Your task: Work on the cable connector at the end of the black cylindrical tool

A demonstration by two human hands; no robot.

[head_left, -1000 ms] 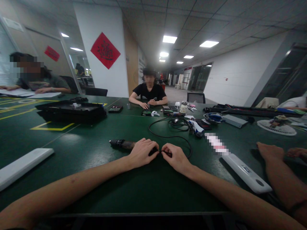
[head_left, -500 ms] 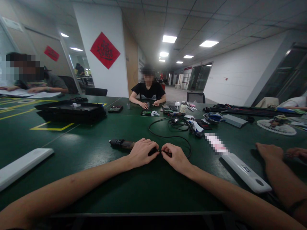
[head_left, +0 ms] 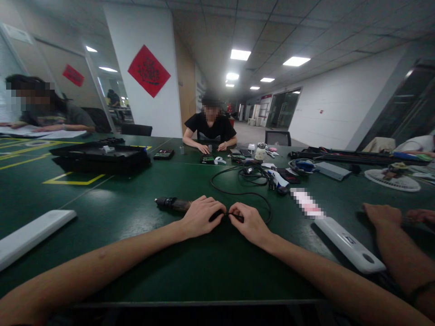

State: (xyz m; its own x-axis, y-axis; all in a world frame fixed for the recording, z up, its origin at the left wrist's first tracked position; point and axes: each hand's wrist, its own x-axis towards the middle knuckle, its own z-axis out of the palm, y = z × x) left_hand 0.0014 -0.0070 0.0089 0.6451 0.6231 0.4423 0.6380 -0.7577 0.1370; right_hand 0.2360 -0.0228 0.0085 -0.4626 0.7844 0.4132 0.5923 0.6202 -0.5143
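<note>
Left hand (head_left: 202,216) fingers curled onto right end of dark tool (head_left: 171,203). Right hand (head_left: 249,222) fingertips pinched on black cable (head_left: 238,194) end. Tool flat on green table (head_left: 136,244), near centre, long axis left-right, free end pointing left. Cable loops farther right.

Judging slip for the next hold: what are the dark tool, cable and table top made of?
The dark tool looks like black plastic, its ribbed tip faintly glossy, maybe metal. The cable is thin, black and lies in limp loops: likely a matt rubber or PVC sheath. The table top is dark green and smooth with a soft sheen, probably a mat or laminate.
</note>
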